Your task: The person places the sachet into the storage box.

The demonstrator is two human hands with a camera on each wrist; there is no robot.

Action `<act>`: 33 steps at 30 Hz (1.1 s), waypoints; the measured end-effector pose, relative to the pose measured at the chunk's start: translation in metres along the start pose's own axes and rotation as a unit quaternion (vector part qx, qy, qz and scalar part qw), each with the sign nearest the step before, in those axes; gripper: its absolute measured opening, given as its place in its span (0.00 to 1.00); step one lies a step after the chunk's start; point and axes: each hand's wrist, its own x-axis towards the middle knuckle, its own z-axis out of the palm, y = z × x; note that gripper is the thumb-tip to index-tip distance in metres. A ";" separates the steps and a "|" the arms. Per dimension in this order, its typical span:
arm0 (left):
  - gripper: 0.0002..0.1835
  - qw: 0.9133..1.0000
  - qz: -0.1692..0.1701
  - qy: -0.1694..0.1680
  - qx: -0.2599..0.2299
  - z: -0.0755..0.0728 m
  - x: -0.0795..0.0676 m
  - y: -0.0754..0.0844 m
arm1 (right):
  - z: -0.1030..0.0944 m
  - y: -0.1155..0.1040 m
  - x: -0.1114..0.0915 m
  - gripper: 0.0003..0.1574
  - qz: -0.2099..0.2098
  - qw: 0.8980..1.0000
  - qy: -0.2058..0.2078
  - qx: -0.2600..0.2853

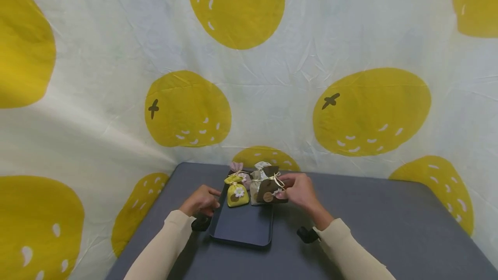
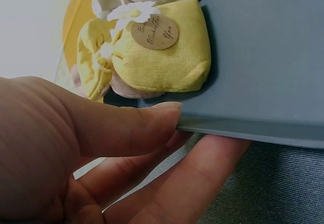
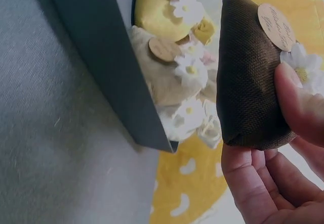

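My right hand (image 1: pixel 299 189) pinches a dark brown cloth sachet (image 3: pixel 248 82) between thumb and fingers, above the far right of a dark tray (image 1: pixel 243 228). This sachet carries a white fabric flower and a round tan label. At the tray's left side, my left hand (image 1: pixel 201 201) holds the rim, thumb on top and fingers beneath in the left wrist view. A yellow sachet (image 2: pixel 172 67) lies in the tray close to that thumb. Beside it are a beige sachet (image 3: pixel 167 82) and a white one (image 3: pixel 174 125), with a pink one (image 1: pixel 236 167) behind.
The tray rests on a dark grey table (image 1: pixel 350 228), which extends to the right. A pale cloth (image 1: pixel 272 98) printed with yellow fruit hangs behind the table's back edge. A dark wrist band (image 1: pixel 307 234) sits at the right sleeve.
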 end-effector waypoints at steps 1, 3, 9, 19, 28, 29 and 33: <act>0.24 1.000 0.000 0.000 -0.001 0.000 0.000 -0.001 | 0.002 -0.001 0.000 0.27 -0.003 1.000 -0.001 0.004; 0.24 1.000 0.000 0.001 -0.005 0.001 0.000 -0.002 | 0.005 -0.002 0.001 0.27 -0.005 1.000 -0.002 0.011; 0.24 1.000 0.002 0.002 -0.007 0.002 -0.001 0.000 | 0.013 -0.008 0.000 0.26 -0.008 1.000 -0.004 0.022; 0.24 1.000 0.006 -0.001 -0.004 -0.001 -0.001 -0.001 | 0.028 -0.018 0.002 0.27 -0.009 1.000 0.002 0.016; 0.24 1.000 0.003 -0.002 -0.014 -0.002 0.000 0.000 | 0.038 -0.029 0.003 0.28 -0.016 1.000 0.002 0.012; 0.24 1.000 0.004 -0.003 -0.014 -0.002 0.000 0.000 | 0.039 -0.030 0.003 0.29 -0.018 1.000 0.002 0.015; 0.24 1.000 0.007 -0.003 -0.014 -0.002 0.000 -0.001 | 0.043 -0.032 0.003 0.30 -0.025 0.999 0.002 0.027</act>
